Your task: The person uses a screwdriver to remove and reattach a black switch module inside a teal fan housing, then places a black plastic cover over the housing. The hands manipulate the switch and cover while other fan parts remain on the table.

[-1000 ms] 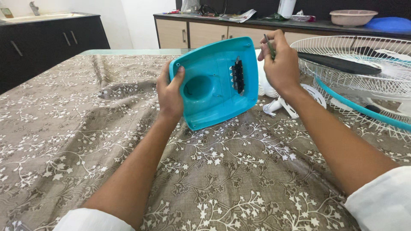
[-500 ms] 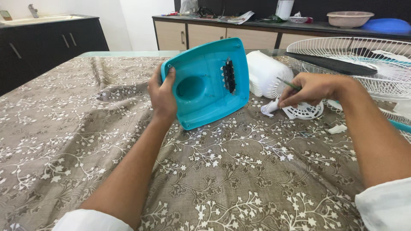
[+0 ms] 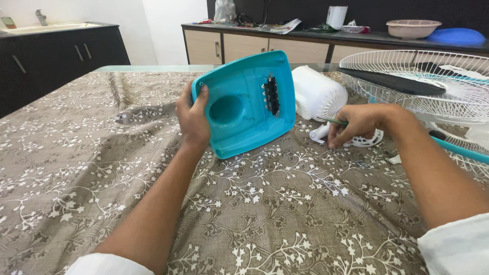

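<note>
- Holding the teal plastic base (image 3: 244, 104) tilted on its lower edge, the left hand (image 3: 193, 118) grips the left rim: thumb over the front face, fingers hidden behind the shell.
- The base's hollow underside faces the camera; a round recess sits just right of the thumb, and a black switch block (image 3: 271, 94) lies farther right, well clear of the grip.
- The lower corner of the base rests on the desk (image 3: 91, 168), which is covered by a brown floral cloth.
- The right hand (image 3: 359, 125) is lowered to the cloth, right of the base and apart from it. Its grip is pressed together, pinching a thin green-handled tool (image 3: 333, 121) whose tip points left toward the base.
- The fingertips of the right hand touch a small white slotted part (image 3: 369, 140) lying on the cloth.
- A white motor housing (image 3: 318, 91) stands just behind the base's right edge.
- A white wire fan guard (image 3: 423, 84) lies at far right.
</note>
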